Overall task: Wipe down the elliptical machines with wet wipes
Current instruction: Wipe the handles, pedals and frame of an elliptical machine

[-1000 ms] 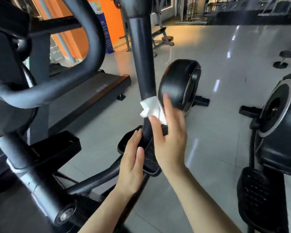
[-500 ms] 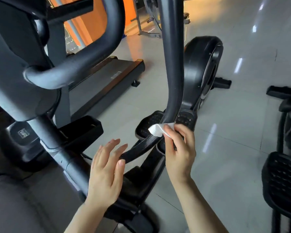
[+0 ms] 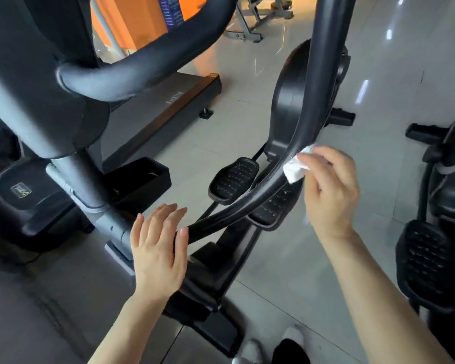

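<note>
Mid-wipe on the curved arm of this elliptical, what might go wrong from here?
1. The right hand only pinches the small wet wipe against the curved arm; it may slip free and drop.
2. The arm probably swings; the open left hand is not gripping it, so pressure might shift it.
3. The pedals sit right underneath, so a moving arm might pinch fingers.

Left hand flat, right hand pinching

Wipe on bar, above pedals
</note>
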